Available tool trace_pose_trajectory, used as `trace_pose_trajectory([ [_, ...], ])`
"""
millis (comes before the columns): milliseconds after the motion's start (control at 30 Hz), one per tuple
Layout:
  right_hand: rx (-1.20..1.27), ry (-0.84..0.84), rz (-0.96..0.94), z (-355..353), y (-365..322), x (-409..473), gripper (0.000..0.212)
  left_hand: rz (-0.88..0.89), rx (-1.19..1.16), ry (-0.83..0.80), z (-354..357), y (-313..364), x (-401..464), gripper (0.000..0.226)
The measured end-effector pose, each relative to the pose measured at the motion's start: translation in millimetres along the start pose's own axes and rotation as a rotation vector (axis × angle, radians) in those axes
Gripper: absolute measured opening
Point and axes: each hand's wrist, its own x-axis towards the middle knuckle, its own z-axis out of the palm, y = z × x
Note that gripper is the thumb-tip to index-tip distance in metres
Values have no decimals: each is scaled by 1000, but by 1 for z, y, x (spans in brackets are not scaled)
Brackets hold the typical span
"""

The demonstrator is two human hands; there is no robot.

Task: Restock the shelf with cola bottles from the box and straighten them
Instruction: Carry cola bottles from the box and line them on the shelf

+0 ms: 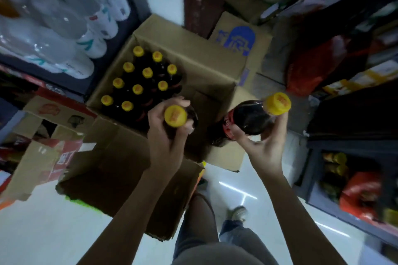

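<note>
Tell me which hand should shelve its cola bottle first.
Right, probably. The right hand holds its cola bottle clear of the box; the left hand grips its bottle above the box.

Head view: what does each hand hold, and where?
Left hand grips a yellow-capped dark cola bottle at its neck; right hand cradles another's shoulder.

- Dim, bluish light all around me; pale streaks glare off the floor (237, 191) at lower right.
- Edges bend and smear; clear bottles (53, 17) at upper left blur.
</note>
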Motion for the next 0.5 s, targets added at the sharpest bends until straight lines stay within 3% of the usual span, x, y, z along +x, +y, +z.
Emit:
trace_pose_trajectory([
  [167, -44, 146, 42, -72, -6, -44, 50, -50, -116, -242, 53, 35, -9, 26],
  [267, -95, 211, 84, -120, -4, -85, 51, -57, -115, -379, 92, 62, -35, 39],
  [500, -67, 447, 129, -243, -8, -199, 68, 171, -69, -649, 187, 138, -131, 58],
])
